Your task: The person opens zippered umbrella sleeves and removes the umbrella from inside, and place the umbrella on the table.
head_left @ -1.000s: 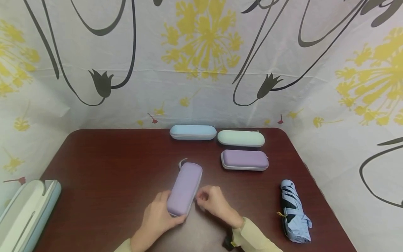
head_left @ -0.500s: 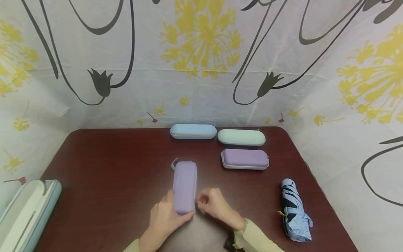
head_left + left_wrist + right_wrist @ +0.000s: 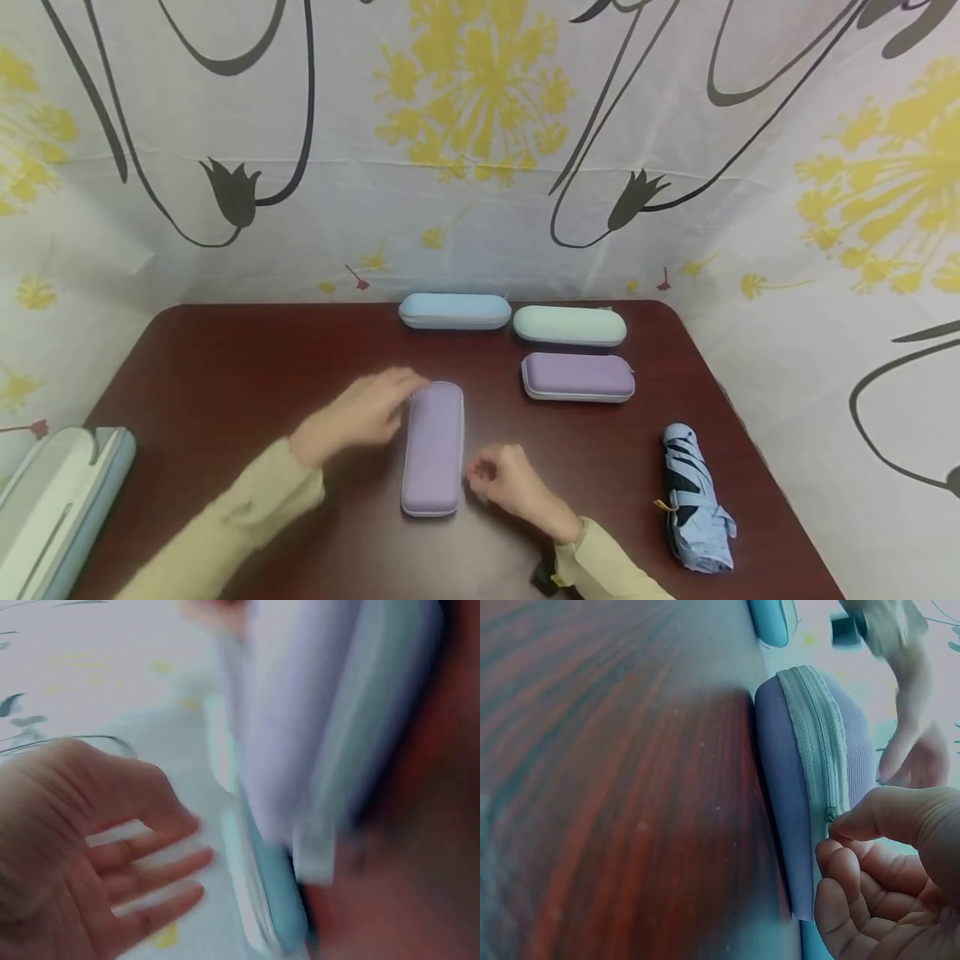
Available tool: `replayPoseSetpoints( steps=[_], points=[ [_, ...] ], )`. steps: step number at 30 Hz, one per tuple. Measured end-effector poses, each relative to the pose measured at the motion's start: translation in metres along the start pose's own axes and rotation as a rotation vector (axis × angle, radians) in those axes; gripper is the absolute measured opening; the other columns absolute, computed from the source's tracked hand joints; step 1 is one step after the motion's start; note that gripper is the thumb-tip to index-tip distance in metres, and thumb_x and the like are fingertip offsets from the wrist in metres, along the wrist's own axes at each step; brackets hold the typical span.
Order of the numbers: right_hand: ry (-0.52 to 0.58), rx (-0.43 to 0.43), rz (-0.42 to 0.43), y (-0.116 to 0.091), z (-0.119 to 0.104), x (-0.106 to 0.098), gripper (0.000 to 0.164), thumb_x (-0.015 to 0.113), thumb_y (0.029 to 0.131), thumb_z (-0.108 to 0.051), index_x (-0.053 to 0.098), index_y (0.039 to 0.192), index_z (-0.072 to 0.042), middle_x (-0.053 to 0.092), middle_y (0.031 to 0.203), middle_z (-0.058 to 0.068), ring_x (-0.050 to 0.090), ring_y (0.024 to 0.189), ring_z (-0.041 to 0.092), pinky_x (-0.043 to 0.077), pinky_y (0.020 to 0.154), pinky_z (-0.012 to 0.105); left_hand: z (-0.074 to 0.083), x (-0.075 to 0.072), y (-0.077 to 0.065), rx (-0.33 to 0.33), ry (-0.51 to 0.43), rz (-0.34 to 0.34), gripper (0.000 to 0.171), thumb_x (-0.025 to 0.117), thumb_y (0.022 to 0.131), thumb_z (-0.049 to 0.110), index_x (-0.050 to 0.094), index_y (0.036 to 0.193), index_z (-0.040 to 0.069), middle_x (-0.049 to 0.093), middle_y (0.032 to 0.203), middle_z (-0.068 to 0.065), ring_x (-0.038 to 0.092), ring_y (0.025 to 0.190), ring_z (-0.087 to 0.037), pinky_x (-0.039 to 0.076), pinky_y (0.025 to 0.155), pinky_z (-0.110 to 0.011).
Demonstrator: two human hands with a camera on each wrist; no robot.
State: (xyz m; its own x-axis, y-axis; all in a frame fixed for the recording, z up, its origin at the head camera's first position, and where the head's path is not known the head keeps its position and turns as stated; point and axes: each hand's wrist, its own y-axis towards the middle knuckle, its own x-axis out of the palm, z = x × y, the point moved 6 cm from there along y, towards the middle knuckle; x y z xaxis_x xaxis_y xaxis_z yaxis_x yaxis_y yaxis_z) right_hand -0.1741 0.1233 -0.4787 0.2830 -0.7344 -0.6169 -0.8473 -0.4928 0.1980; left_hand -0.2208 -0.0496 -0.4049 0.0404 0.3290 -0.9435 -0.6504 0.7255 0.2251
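A purple zippered hard case (image 3: 435,450) lies lengthwise at mid-table, its far end pointing away from me. My left hand (image 3: 367,408) hovers at its upper left, fingertips near the far corner. In the blurred left wrist view a gap shows between the loosely bent fingers of that hand (image 3: 82,840) and the case (image 3: 300,712). On the case's right side, my right hand (image 3: 517,487) is close to the table. The right wrist view shows thumb and index finger pinching the small zipper pull (image 3: 832,815) on the grey zipper (image 3: 817,727), which looks closed along the visible stretch.
Toward the back lie a blue case (image 3: 455,311), a mint-green case (image 3: 570,325) and a second purple case (image 3: 577,377). A folded light-blue umbrella (image 3: 697,500) lies at the right. A white and blue device (image 3: 71,508) stands at the left edge. Patterned cloth hangs behind.
My left hand has let go of the case's near end and moved up beside its far left corner. The case has turned from slanted to nearly straight. My right hand has stayed put.
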Motion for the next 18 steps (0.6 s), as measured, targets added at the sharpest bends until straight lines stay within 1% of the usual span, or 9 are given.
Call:
replayPoseSetpoints(
  steps=[2, 4, 7, 10, 13, 15, 18],
  points=[
    [-0.013, -0.002, 0.009, 0.000, 0.000, 0.000, 0.009, 0.067, 0.072, 0.005, 0.066, 0.075, -0.003, 0.060, 0.060, 0.000, 0.050, 0.050, -0.003, 0.045, 0.048, 0.015, -0.009, 0.002, 0.017, 0.097, 0.080, -0.056, 0.051, 0.064, 0.067, -0.007, 0.059, 0.116, 0.005, 0.059, 0.111, -0.008, 0.056, 0.102, -0.024, 0.050, 0.082, -0.038],
    [-0.032, -0.006, 0.019, 0.001, 0.000, -0.001, 0.009, 0.068, 0.072, 0.004, 0.067, 0.075, -0.004, 0.061, 0.061, 0.000, 0.051, 0.052, -0.002, 0.045, 0.050, 0.014, -0.012, 0.008, 0.032, 0.170, 0.151, -0.137, 0.055, 0.065, 0.065, -0.006, 0.058, 0.118, 0.009, 0.058, 0.114, -0.006, 0.054, 0.104, -0.023, 0.049, 0.083, -0.037],
    [-0.050, -0.015, 0.024, 0.002, 0.000, -0.002, 0.008, 0.069, 0.073, 0.003, 0.067, 0.076, -0.004, 0.061, 0.063, 0.000, 0.052, 0.054, -0.001, 0.046, 0.052, 0.014, -0.014, 0.020, 0.044, 0.249, 0.237, -0.239, 0.066, 0.070, 0.061, -0.005, 0.057, 0.123, 0.015, 0.056, 0.118, -0.002, 0.053, 0.107, -0.022, 0.048, 0.084, -0.037],
    [-0.042, -0.021, 0.016, 0.003, 0.000, -0.002, 0.008, 0.069, 0.073, 0.003, 0.067, 0.076, -0.004, 0.061, 0.064, 0.000, 0.052, 0.055, -0.002, 0.046, 0.053, 0.014, -0.014, 0.029, 0.050, 0.288, 0.267, -0.300, 0.074, 0.073, 0.058, -0.002, 0.055, 0.126, 0.019, 0.056, 0.120, -0.001, 0.053, 0.107, -0.022, 0.048, 0.083, -0.036],
    [-0.027, -0.028, 0.009, 0.004, 0.000, -0.001, 0.009, 0.068, 0.073, 0.004, 0.067, 0.077, -0.004, 0.061, 0.063, 0.000, 0.052, 0.054, -0.002, 0.046, 0.052, 0.014, -0.016, 0.034, 0.053, 0.297, 0.264, -0.343, 0.076, 0.075, 0.058, -0.001, 0.054, 0.128, 0.021, 0.056, 0.120, 0.000, 0.053, 0.107, -0.021, 0.048, 0.083, -0.036],
    [-0.023, -0.033, 0.006, 0.004, 0.001, 0.000, 0.009, 0.068, 0.073, 0.004, 0.067, 0.076, -0.004, 0.060, 0.062, 0.000, 0.051, 0.052, -0.003, 0.046, 0.051, 0.014, -0.016, 0.036, 0.055, 0.297, 0.256, -0.361, 0.076, 0.075, 0.058, -0.001, 0.054, 0.128, 0.021, 0.056, 0.120, 0.001, 0.053, 0.107, -0.021, 0.048, 0.082, -0.036],
    [-0.017, -0.026, -0.002, 0.003, 0.002, 0.000, 0.009, 0.068, 0.073, 0.005, 0.066, 0.076, -0.004, 0.060, 0.060, 0.000, 0.050, 0.050, -0.004, 0.046, 0.050, 0.014, -0.015, 0.039, 0.056, 0.315, 0.255, -0.376, 0.077, 0.074, 0.058, 0.000, 0.053, 0.128, 0.020, 0.054, 0.122, 0.001, 0.052, 0.107, -0.020, 0.048, 0.083, -0.035]
  ],
)
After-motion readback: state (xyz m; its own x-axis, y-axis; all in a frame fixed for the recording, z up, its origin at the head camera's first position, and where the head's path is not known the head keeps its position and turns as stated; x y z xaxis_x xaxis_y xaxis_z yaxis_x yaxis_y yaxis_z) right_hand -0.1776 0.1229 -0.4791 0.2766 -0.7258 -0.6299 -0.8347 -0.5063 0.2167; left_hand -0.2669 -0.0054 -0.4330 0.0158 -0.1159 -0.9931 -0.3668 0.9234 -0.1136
